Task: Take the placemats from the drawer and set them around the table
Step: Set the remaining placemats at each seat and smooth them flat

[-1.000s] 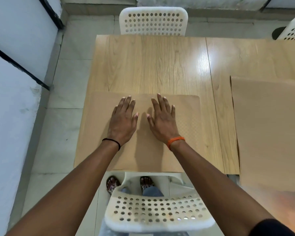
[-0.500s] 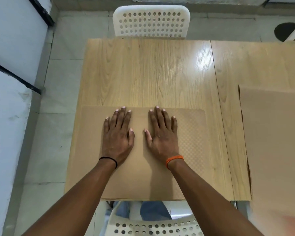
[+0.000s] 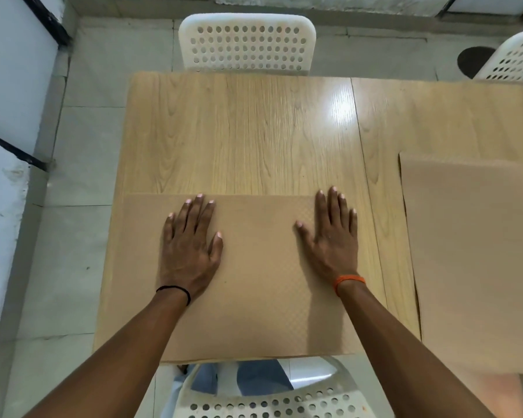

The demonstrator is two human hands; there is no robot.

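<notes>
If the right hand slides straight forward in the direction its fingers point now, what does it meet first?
The right hand lies flat on the near placemat, fingertips at its far edge. Straight ahead is only bare table up to the far rim. The way looks free; the white chair stands further left.

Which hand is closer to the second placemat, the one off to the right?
Right. The right hand lies flat at the near placemat's right edge, nearest the second placemat. The left hand rests flat on the near one's left half, farther away.
</notes>
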